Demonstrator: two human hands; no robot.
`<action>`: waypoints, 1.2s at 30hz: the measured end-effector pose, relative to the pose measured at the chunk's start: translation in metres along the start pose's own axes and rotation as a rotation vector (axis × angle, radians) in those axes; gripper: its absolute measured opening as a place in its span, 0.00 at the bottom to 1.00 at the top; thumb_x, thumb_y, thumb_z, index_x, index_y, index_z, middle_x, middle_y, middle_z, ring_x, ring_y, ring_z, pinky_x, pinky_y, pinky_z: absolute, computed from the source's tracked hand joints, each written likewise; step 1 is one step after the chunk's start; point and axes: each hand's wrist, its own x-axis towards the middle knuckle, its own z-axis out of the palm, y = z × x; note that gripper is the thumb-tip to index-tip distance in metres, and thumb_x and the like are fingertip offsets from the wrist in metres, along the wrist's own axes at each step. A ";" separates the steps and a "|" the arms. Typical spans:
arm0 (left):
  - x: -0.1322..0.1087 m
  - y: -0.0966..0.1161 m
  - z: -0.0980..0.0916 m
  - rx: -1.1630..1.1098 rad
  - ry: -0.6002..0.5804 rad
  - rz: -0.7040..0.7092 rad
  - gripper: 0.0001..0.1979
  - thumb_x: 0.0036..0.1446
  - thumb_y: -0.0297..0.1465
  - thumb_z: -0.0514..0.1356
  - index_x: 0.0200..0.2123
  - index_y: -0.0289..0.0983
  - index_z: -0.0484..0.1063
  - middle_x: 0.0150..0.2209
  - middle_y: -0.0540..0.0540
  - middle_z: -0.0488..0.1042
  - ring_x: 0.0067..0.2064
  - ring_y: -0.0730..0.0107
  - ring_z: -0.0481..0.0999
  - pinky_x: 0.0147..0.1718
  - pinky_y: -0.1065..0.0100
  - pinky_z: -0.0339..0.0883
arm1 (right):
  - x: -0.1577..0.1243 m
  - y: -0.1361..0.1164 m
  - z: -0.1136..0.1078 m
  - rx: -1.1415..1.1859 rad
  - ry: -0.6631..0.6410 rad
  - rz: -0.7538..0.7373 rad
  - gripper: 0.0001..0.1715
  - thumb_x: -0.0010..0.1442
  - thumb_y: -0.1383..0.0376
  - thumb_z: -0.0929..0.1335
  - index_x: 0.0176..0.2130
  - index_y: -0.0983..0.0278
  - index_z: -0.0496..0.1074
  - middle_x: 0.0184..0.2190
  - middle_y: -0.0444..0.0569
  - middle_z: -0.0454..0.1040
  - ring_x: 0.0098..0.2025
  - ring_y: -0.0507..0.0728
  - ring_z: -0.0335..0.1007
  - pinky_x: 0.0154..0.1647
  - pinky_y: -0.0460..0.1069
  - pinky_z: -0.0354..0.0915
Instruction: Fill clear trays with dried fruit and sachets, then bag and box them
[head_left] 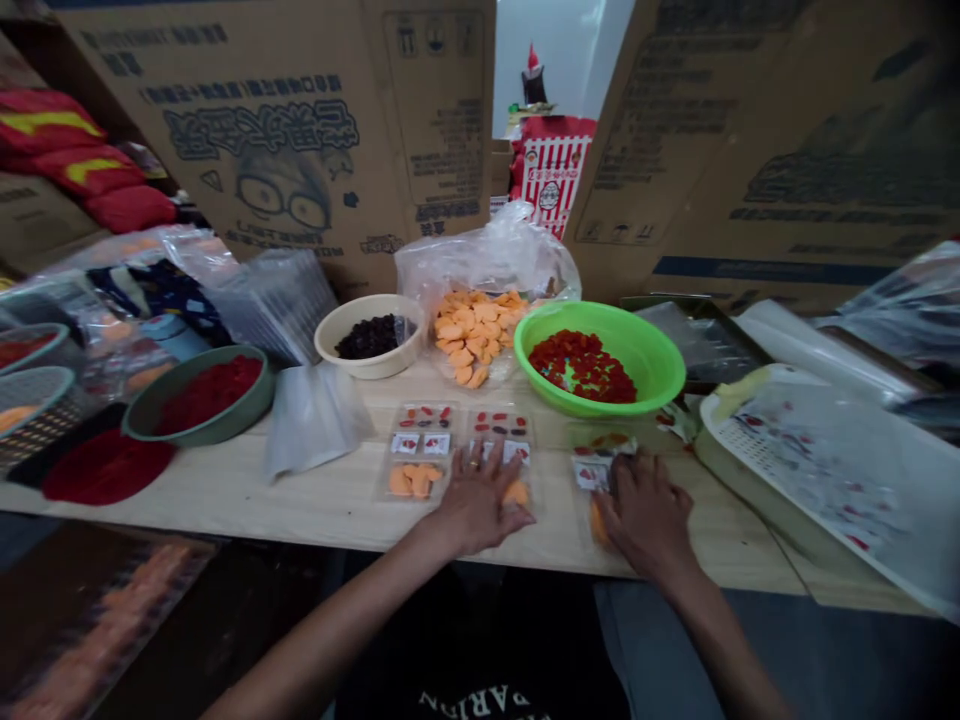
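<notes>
My left hand (480,500) lies spread over the middle clear plastic tray (501,420), covering part of its lower compartments. Beside it on the left is a filled clear tray (415,450) with dried red and dark fruit at the top, white printed packets in the middle and orange slices below. My right hand (651,512) is bent over a third clear tray (592,470), its fingers and thumb closed on the right part. White packets and some orange slices show at that tray's left; the rest is hidden.
Behind the trays stand a cream bowl (409,363) of dark fruit, a bag of orange slices (480,330) and a green basin (660,365) of red pieces. A white basket (810,530) of packets is at right. Clear plastic sheets (311,420) and a dark green bowl (259,400) sit left.
</notes>
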 end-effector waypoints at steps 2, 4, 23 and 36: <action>0.009 -0.001 0.011 -0.001 -0.007 0.022 0.48 0.57 0.62 0.50 0.72 0.42 0.45 0.73 0.36 0.38 0.72 0.33 0.37 0.64 0.29 0.37 | 0.007 -0.019 -0.001 0.128 0.035 -0.048 0.30 0.69 0.58 0.56 0.62 0.72 0.65 0.66 0.69 0.58 0.68 0.72 0.50 0.60 0.68 0.56; 0.017 0.004 0.023 0.014 0.022 0.047 0.48 0.57 0.62 0.49 0.72 0.41 0.44 0.73 0.36 0.39 0.72 0.33 0.37 0.64 0.29 0.37 | 0.015 -0.039 0.002 0.306 0.015 -0.125 0.31 0.70 0.58 0.54 0.64 0.70 0.62 0.67 0.66 0.58 0.68 0.68 0.53 0.63 0.66 0.56; -0.015 -0.107 -0.016 0.030 0.352 -0.044 0.20 0.66 0.38 0.53 0.57 0.40 0.69 0.62 0.40 0.68 0.64 0.51 0.63 0.62 0.47 0.54 | 0.075 -0.140 0.022 0.093 -0.081 -0.302 0.35 0.69 0.55 0.58 0.70 0.66 0.54 0.71 0.65 0.47 0.71 0.74 0.43 0.66 0.68 0.45; 0.007 -0.091 -0.005 0.039 0.115 -0.230 0.42 0.63 0.52 0.50 0.72 0.38 0.44 0.73 0.34 0.44 0.72 0.35 0.39 0.67 0.38 0.35 | 0.076 -0.114 0.031 0.035 0.026 -0.390 0.30 0.69 0.57 0.58 0.66 0.66 0.60 0.69 0.68 0.51 0.68 0.71 0.51 0.62 0.65 0.52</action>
